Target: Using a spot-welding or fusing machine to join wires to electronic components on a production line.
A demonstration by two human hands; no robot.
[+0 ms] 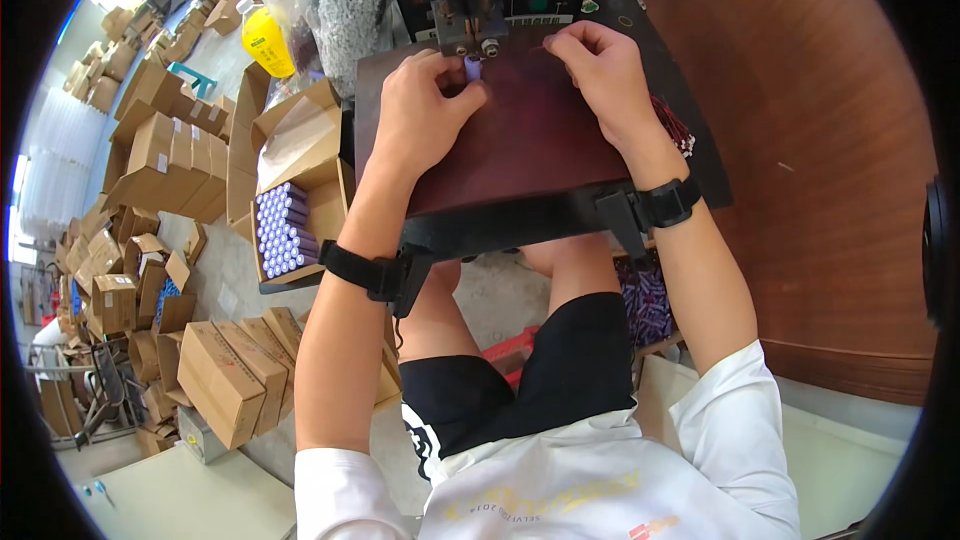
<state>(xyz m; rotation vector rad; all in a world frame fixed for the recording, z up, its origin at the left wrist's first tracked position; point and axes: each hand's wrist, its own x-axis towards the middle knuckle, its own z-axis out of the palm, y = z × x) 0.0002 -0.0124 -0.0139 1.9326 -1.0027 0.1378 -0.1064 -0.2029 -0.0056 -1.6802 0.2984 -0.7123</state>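
My left hand (420, 110) grips a small purple cylindrical battery cell (473, 69) between thumb and fingers. The cell stands at the far edge of the dark red work surface (520, 145), just beneath the metal electrode head (468, 30) of a black bench machine that looks like a spot welder. Whether the cell touches the electrodes, I cannot tell. To the right, my right hand (610, 80) is closed in a pinch on what looks like a thin red wire (540, 48), its end pointing toward the machine. Each wrist wears a black strap with a small device.
Left of the surface, an open carton (335, 205) holds rows of purple cells (285, 230). Red and black wires (672, 125) lie right of my right wrist. More cells (648, 305) fill a box below. A brown wooden panel (800, 170) closes off the right; cartons (225, 380) crowd the left floor.
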